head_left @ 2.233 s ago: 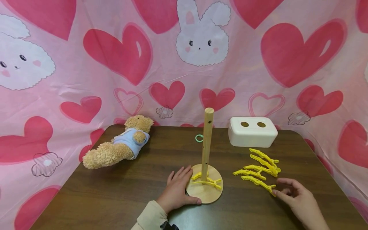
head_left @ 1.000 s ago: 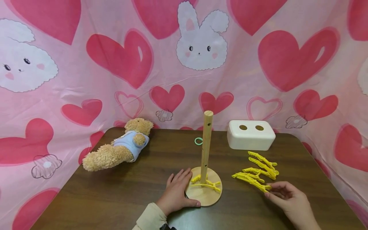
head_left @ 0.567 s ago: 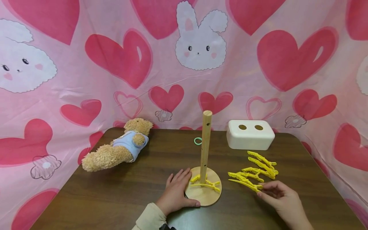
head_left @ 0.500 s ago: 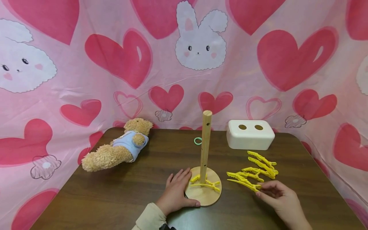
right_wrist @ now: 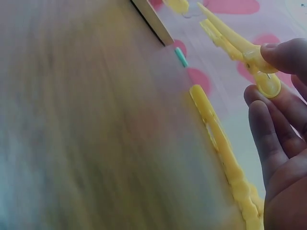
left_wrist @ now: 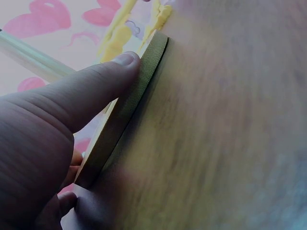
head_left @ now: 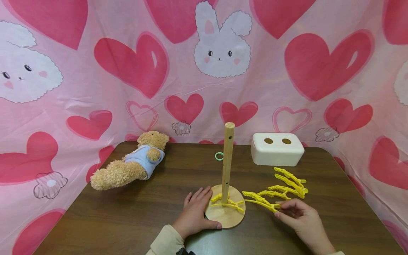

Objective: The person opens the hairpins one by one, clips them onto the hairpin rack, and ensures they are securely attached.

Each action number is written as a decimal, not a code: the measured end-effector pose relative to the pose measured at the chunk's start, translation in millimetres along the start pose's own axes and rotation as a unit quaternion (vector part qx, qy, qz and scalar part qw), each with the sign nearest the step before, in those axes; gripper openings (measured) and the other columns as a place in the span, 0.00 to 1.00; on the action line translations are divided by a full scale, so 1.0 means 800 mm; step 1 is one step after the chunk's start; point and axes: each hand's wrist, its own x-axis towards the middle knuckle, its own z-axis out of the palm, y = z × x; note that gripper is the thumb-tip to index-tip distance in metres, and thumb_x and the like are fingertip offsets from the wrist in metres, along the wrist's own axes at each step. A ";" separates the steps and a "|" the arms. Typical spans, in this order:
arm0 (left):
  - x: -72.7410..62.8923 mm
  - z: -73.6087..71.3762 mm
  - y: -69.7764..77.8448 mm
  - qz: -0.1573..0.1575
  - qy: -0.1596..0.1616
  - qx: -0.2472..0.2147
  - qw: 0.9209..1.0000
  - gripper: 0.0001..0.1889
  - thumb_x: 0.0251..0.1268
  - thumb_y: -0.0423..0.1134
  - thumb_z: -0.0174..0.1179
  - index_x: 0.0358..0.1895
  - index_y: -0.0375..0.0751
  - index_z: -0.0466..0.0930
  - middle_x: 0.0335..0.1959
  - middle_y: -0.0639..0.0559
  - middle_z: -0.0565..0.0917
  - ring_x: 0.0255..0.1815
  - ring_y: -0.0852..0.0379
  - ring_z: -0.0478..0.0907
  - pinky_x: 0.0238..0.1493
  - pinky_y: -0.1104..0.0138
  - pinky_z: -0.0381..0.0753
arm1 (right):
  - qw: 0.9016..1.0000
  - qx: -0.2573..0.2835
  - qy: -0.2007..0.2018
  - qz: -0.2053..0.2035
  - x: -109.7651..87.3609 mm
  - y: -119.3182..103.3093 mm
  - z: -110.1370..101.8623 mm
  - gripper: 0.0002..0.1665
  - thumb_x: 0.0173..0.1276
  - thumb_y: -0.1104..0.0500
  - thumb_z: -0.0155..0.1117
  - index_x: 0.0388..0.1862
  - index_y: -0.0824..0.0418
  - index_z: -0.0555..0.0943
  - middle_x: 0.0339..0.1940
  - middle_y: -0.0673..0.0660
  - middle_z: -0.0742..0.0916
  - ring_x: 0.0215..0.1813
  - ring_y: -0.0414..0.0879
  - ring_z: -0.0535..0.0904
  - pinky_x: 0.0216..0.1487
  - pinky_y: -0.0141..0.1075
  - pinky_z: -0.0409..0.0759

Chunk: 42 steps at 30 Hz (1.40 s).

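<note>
A wooden post (head_left: 227, 159) with small holes stands upright on a round wooden base (head_left: 224, 219). At the post's foot sits a yellow hair clip (head_left: 237, 207), its two arms on either side of the wood. My left hand (head_left: 196, 214) rests along the base's left edge with fingers extended; its thumb (left_wrist: 103, 84) presses the near rim. Just right of the base, my right hand (head_left: 301, 219) pinches another yellow hair clip (head_left: 259, 200) by its tail between thumb and fingers. That clip's arms are spread apart, tips towards the post, as the right wrist view also shows.
Several more yellow hair clips (head_left: 294, 184) lie at the right of the brown table (head_left: 165, 198). A white box (head_left: 277, 154) with two round holes stands behind them. A teal ring (head_left: 219, 156) lies behind the post. At the left, a teddy bear (head_left: 140, 159) lies in a blue top.
My right hand has pinched the nearest clip, squeezed its arms apart and carried it left towards the post. The left hand has stayed on the base.
</note>
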 end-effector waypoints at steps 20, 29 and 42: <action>0.001 -0.001 -0.001 0.000 -0.006 0.001 1.000 0.60 0.42 0.70 0.74 0.77 0.40 0.61 0.80 0.49 0.59 0.79 0.42 0.52 0.72 0.35 0.43 | 0.995 0.086 -0.011 -0.044 0.001 -0.016 0.034 0.15 0.49 0.75 0.79 0.29 0.64 0.81 0.37 0.55 0.90 0.39 0.40 0.87 0.35 0.31 0.84; 0.001 -0.002 -0.001 -0.003 -0.007 0.001 1.000 0.60 0.42 0.69 0.74 0.77 0.40 0.61 0.80 0.48 0.59 0.79 0.42 0.52 0.73 0.36 0.43 | 0.994 0.096 -0.021 -0.042 0.004 -0.025 0.044 0.15 0.50 0.73 0.79 0.29 0.62 0.81 0.37 0.55 0.90 0.40 0.41 0.87 0.35 0.32 0.85; -0.001 -0.002 0.002 -0.003 0.006 -0.012 1.000 0.60 0.42 0.67 0.75 0.77 0.37 0.61 0.79 0.45 0.59 0.79 0.41 0.54 0.73 0.36 0.43 | 0.993 0.100 -0.051 -0.025 0.016 -0.038 0.064 0.14 0.51 0.68 0.81 0.29 0.61 0.81 0.37 0.58 0.90 0.39 0.46 0.87 0.35 0.34 0.85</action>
